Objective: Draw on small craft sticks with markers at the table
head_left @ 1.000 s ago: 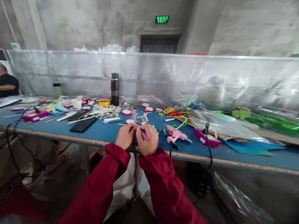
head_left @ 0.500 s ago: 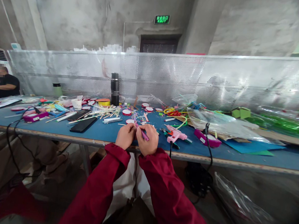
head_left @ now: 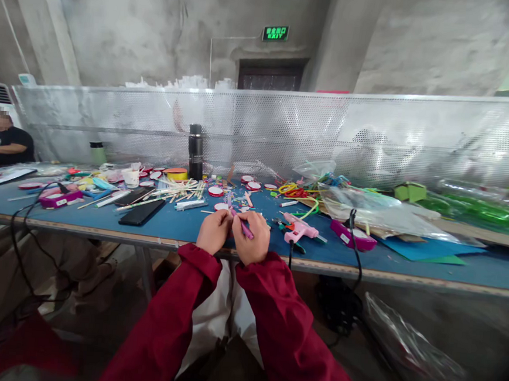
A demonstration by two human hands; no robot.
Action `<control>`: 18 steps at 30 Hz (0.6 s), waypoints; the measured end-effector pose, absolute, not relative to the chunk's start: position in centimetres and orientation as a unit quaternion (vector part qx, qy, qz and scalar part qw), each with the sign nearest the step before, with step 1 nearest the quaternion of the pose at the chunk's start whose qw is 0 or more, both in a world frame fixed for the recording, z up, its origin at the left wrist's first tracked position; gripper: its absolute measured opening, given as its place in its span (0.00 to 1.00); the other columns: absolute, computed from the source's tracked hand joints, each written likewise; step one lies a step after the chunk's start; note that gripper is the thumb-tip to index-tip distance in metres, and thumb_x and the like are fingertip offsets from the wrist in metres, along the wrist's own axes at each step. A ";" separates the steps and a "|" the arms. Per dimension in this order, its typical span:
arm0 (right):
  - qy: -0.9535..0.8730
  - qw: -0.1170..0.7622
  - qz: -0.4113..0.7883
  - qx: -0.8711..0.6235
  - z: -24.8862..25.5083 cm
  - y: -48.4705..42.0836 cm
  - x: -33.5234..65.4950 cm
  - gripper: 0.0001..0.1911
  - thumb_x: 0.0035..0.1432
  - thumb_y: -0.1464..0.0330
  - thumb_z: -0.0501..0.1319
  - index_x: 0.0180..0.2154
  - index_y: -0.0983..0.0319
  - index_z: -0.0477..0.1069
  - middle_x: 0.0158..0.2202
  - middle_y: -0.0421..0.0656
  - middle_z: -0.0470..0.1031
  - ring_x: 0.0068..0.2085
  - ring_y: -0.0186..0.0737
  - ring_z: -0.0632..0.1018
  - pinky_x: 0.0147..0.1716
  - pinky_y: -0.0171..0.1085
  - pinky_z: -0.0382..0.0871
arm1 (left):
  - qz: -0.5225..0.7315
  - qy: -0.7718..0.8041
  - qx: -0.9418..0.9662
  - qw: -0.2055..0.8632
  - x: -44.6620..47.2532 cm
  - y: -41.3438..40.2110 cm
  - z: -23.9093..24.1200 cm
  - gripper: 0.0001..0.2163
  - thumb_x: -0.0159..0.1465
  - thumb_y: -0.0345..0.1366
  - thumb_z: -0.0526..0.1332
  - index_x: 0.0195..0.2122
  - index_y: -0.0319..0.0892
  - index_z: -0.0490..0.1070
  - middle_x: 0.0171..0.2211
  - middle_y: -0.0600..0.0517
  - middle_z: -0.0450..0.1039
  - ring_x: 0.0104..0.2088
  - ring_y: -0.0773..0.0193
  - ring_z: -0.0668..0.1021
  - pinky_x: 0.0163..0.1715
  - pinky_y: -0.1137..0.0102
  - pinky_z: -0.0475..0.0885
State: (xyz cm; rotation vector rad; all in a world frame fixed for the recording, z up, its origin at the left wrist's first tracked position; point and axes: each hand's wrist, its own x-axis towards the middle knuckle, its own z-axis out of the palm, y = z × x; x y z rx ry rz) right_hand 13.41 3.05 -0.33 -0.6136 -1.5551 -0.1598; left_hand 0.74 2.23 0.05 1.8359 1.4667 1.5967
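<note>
Both my hands meet over the front edge of the blue table, fingers closed. My right hand grips a slim purple stick, whose far end runs up between the fingertips. Pressed close on the other side, my left hand is pinched at the stick's far end; what lies between its fingers is hidden. Just beyond the fingertips is a round white disc with a red rim. Right of my hands lies a pink glue gun, its cord hanging over the edge.
Left of my hands are a black phone, a white marker and a pile of paper sticks. A black thermos stands behind. Purple boxes and plastic bags lie to the right. Another person sits far left.
Almost nothing differs. My hands stay together at the same spot, with only a slight shift of the fingers around the purple stick.
</note>
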 end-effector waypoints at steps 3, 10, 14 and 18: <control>-0.678 0.676 -0.070 -0.280 -0.5 3.2 13.4 0.07 0.66 0.68 0.59 0.32 0.57 0.71 0.30 0.42 0.78 0.35 0.43 0.77 0.40 0.42 0.70 | 0.555 0.506 0.641 0.157 0.9 2.1 0.1 0.11 0.68 0.37 0.56 0.30 0.42 0.73 0.24 0.54 0.71 0.26 0.65 0.70 0.29 0.72 0.63; -0.696 0.664 -0.068 -0.265 -0.4 3.1 13.4 0.07 0.65 0.68 0.60 0.32 0.56 0.71 0.30 0.41 0.79 0.36 0.42 0.78 0.41 0.42 0.71 | 0.557 0.506 0.640 0.152 0.8 2.1 0.0 0.12 0.66 0.36 0.56 0.25 0.43 0.66 0.22 0.56 0.66 0.26 0.66 0.67 0.28 0.72 0.60; -0.696 0.663 -0.067 -0.268 -0.3 3.1 13.4 0.07 0.65 0.68 0.60 0.32 0.56 0.71 0.30 0.41 0.79 0.35 0.43 0.78 0.40 0.42 0.71 | 0.556 0.511 0.637 0.153 0.8 2.1 0.1 0.12 0.66 0.36 0.55 0.24 0.43 0.65 0.22 0.56 0.65 0.25 0.66 0.66 0.28 0.72 0.59; -0.683 0.671 -0.067 -0.280 -0.3 3.1 13.4 0.07 0.66 0.68 0.60 0.32 0.56 0.71 0.31 0.42 0.79 0.35 0.44 0.77 0.40 0.42 0.71 | 0.554 0.511 0.637 0.160 0.9 1.9 0.3 0.11 0.67 0.38 0.55 0.27 0.43 0.68 0.23 0.55 0.68 0.26 0.65 0.68 0.28 0.72 0.61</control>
